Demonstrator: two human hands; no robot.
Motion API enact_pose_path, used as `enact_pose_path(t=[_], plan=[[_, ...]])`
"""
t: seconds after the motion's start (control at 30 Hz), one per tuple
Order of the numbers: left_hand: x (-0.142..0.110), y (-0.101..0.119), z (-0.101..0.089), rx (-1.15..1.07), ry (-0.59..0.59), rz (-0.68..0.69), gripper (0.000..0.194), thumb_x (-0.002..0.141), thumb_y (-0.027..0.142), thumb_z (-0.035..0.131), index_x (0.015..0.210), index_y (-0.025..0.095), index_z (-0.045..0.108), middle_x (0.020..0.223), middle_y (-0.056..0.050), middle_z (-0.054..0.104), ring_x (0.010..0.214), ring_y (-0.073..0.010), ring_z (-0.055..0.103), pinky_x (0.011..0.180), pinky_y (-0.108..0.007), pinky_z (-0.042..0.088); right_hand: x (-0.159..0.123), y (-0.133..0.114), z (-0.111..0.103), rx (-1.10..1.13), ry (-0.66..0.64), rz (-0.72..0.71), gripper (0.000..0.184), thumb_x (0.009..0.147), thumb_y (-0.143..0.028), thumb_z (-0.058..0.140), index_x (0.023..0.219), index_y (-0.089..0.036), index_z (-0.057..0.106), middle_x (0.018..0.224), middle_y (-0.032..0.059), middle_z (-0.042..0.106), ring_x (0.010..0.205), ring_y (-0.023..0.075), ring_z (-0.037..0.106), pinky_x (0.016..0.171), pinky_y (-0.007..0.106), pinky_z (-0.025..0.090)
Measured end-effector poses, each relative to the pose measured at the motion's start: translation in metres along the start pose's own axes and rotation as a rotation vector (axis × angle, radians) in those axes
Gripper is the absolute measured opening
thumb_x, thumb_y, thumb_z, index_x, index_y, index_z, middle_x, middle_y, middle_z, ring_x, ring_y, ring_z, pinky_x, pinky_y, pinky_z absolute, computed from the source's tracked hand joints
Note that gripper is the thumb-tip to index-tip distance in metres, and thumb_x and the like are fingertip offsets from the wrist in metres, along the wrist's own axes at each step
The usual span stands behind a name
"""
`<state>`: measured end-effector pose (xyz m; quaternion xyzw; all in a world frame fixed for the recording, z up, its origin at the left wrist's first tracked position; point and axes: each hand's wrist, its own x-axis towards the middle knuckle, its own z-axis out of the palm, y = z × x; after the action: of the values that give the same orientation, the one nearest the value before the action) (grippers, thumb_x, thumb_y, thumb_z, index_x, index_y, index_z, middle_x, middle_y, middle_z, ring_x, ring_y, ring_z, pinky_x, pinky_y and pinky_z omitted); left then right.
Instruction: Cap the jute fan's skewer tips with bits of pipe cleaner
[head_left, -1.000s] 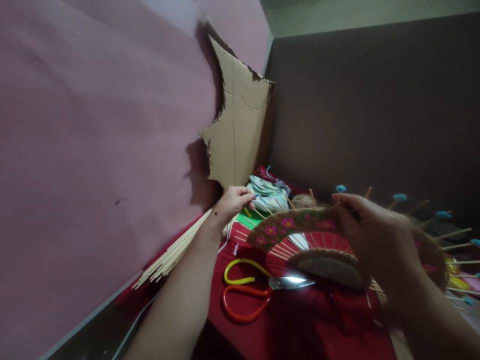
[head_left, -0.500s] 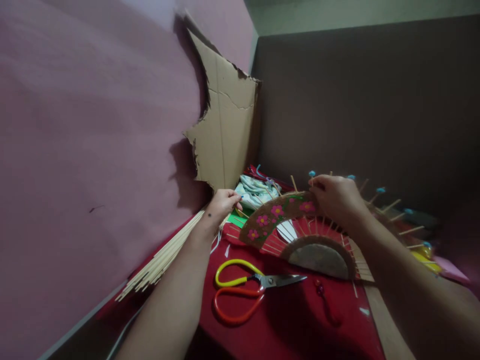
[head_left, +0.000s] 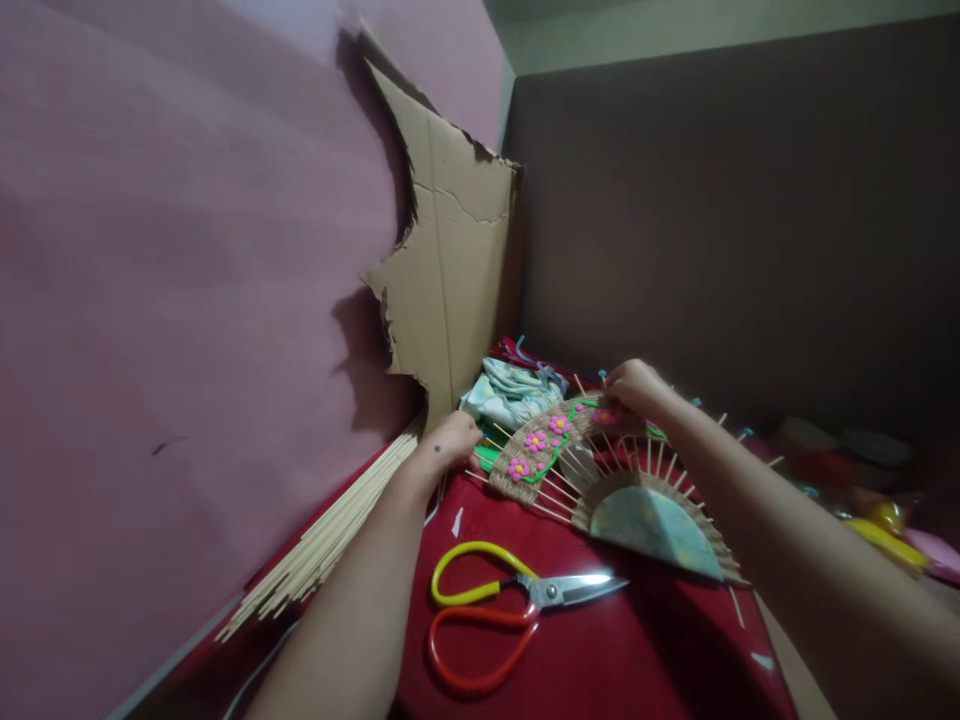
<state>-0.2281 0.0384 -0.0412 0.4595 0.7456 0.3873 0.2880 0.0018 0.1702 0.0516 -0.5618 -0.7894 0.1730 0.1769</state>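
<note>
A half-round fan (head_left: pixel 536 465) made of thin sticks stands tilted over the red table. Its woven band carries pink clay-like flowers and a green vine, and a pale green-blue half-disc (head_left: pixel 652 525) fills its base. My right hand (head_left: pixel 637 385) is closed on the band's upper edge, near a stick with a blue tip. My left hand (head_left: pixel 454 440) is pinched at the left stick ends; a small bluish bit shows at its fingertips, too small to make out. Scissors (head_left: pixel 551 592) with one yellow and one red handle lie partly open in front of the fan.
A bundle of thin sticks (head_left: pixel 330 535) lies along the pink wall at left. Torn cardboard (head_left: pixel 457 260) leans in the corner behind a patterned cloth (head_left: pixel 510 390). Yellow packets (head_left: pixel 885 543) and a pink one (head_left: pixel 937 553) sit at far right. The red table surface (head_left: pixel 585 660) spans the front.
The fan has turned, showing its face more brightly, and my right hand moved slightly left with it. My left hand is slightly lower. The red beaded piece near the scissors no longer shows.
</note>
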Motion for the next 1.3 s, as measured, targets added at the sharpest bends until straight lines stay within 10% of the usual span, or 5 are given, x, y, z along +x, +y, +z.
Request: enact_pose_path(t=[0.57, 0.73, 0.93, 1.3], plan=[[-0.006, 0.006, 0.010, 0.022, -0.103, 0.058, 0.012, 0.071, 0.019, 0.054, 0.061, 0.013, 0.057, 0.042, -0.001, 0.057, 0.034, -0.0088, 0.042, 0.039, -0.020, 0.027, 0.012, 0.025, 0.009, 0.019, -0.002, 0.076, 0.024, 0.069, -0.007, 0.051, 0.085, -0.011, 0.069, 0.049, 0.0053, 0.060, 0.041, 0.0137, 0.056, 0.044, 0.021, 0.041], [-0.012, 0.010, 0.015, 0.006, -0.138, 0.085, 0.013, 0.072, 0.017, 0.048, 0.061, 0.014, 0.056, 0.046, -0.002, 0.059, 0.036, -0.0090, 0.043, 0.039, -0.021, 0.027, -0.016, 0.015, 0.009, -0.011, 0.287, -0.010, 0.020, 0.072, -0.016, 0.053, 0.082, -0.012, 0.070, 0.050, 0.0055, 0.059, 0.047, 0.0141, 0.057, 0.050, 0.022, 0.041], [-0.019, 0.017, 0.013, -0.044, -0.140, 0.128, 0.016, 0.073, 0.022, 0.049, 0.060, 0.014, 0.055, 0.050, -0.002, 0.061, 0.035, -0.0069, 0.038, 0.039, -0.020, 0.025, -0.088, -0.032, 0.048, 0.438, -0.253, -0.205, 0.016, 0.076, -0.021, 0.054, 0.078, -0.011, 0.066, 0.038, -0.0032, 0.047, 0.033, 0.0089, 0.045, 0.036, 0.018, 0.032], [-0.023, 0.025, 0.017, -0.314, -0.098, 0.127, 0.016, 0.070, 0.011, 0.053, 0.054, 0.013, 0.054, 0.043, 0.003, 0.050, 0.034, -0.0039, 0.037, 0.038, -0.018, 0.026, -0.124, -0.057, 0.099, -0.374, 0.020, -0.644, 0.034, 0.084, -0.011, 0.038, 0.109, -0.014, 0.061, 0.100, 0.0118, 0.064, 0.077, 0.0222, 0.065, 0.058, 0.028, 0.044]])
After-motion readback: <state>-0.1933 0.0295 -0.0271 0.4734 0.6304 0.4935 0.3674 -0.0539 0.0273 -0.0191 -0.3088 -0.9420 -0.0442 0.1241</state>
